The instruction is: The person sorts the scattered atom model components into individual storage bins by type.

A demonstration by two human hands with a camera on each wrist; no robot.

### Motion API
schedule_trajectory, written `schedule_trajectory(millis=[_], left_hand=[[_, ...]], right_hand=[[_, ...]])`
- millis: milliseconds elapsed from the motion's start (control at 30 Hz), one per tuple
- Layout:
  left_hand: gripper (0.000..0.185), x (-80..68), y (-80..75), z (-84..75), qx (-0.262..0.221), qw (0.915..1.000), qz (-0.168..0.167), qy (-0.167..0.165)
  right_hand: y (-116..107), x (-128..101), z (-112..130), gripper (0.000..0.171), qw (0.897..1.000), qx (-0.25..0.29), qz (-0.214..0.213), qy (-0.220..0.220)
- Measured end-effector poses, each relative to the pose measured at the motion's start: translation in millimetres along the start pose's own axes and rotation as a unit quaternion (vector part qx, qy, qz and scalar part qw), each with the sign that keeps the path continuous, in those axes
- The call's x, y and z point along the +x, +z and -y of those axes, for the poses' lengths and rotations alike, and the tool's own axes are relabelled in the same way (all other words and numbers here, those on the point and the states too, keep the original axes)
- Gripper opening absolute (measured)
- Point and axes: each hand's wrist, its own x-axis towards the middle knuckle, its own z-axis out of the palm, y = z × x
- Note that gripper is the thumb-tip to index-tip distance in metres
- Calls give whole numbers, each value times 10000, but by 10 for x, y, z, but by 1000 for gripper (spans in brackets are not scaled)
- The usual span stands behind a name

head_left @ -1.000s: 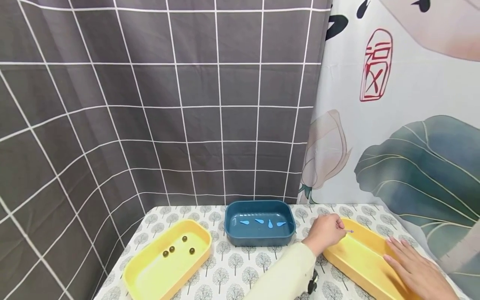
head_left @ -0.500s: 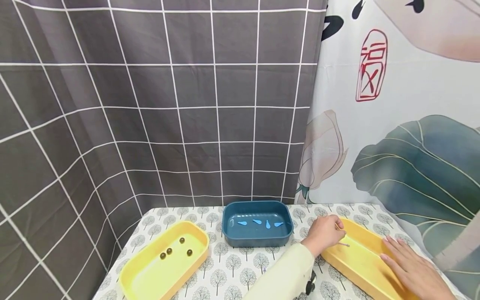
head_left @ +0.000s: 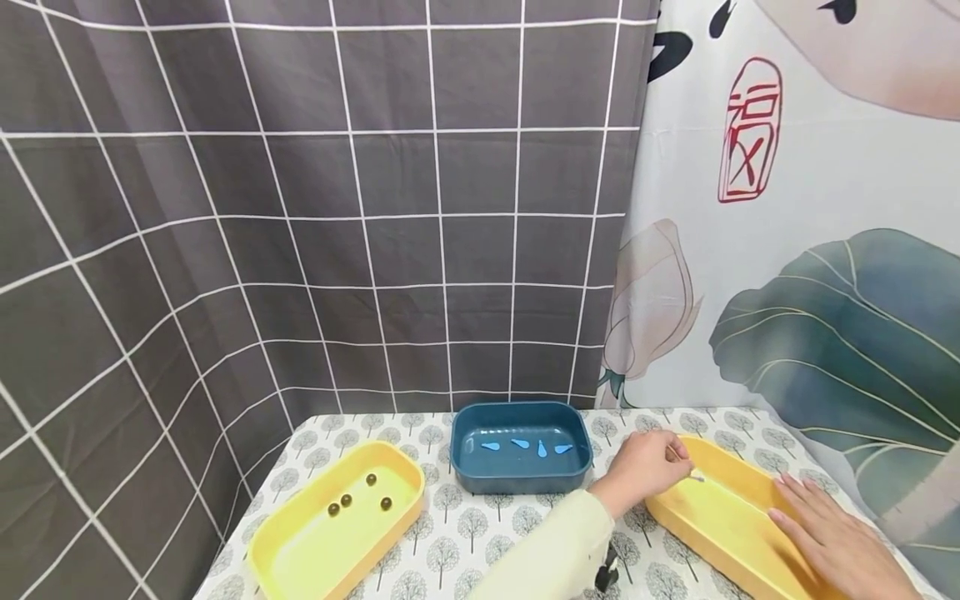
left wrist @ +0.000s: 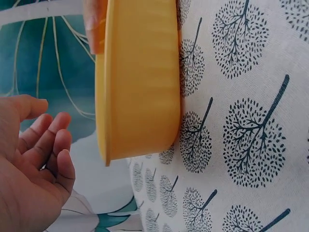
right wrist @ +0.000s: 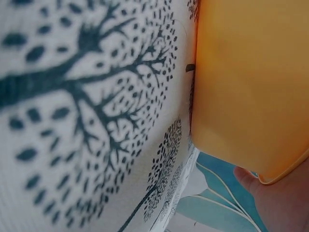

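My left hand (head_left: 645, 468) hovers over the near left end of a yellow tray (head_left: 720, 521) at the table's right. It pinches a thin small stick (head_left: 695, 477) whose tip points into the tray. In the left wrist view the left hand (left wrist: 34, 164) shows curled fingers beside the yellow tray's (left wrist: 140, 82) outer wall; the stick is hidden there. My right hand (head_left: 828, 533) lies flat, fingers straight, on the tray's right rim. The right wrist view shows the yellow tray's (right wrist: 251, 82) wall close up, with part of the right hand (right wrist: 275, 203) at its rim.
A dark blue tray (head_left: 517, 482) at the back middle holds several light blue teardrop pieces (head_left: 540, 447). A second yellow tray (head_left: 300, 554) at the left holds several dark beads (head_left: 347, 500). A tree-patterned cloth (head_left: 480, 525) covers the table. Curtains hang close behind.
The stick's tip in my left hand dipped toward the tray floor, then lifted slightly. My right hand has stayed on the rim.
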Motion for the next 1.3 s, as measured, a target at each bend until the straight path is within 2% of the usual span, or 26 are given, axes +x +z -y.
schedule_trajectory(millis=[167, 400, 467, 667, 933, 1067, 1300], left_hand=[[9, -83, -80, 13, -60, 9997, 156, 159], [11, -185, -179, 70, 505, 9949, 281, 830], [13, -223, -202, 96, 542, 9934, 339, 953], [15, -367, -281, 177, 432, 9944, 331, 911], [18, -513, -389, 290, 106, 9959, 309, 846], [20, -576, -448, 357, 43, 9947, 315, 974], [22, -711, -563, 450, 272, 9914, 359, 1230]], right_hand=[[26, -24, -19, 119, 9992, 227, -194, -268], [29, -28, -13, 119, 9994, 261, -122, -168], [26, -23, -17, 118, 9991, 315, -181, -222], [25, -4, -45, 119, 9972, 422, -431, -447], [29, -20, -36, 118, 9985, 374, -287, -294], [32, -26, -35, 117, 9990, 344, -215, -199], [49, -23, -21, 115, 9991, 346, -219, -113]])
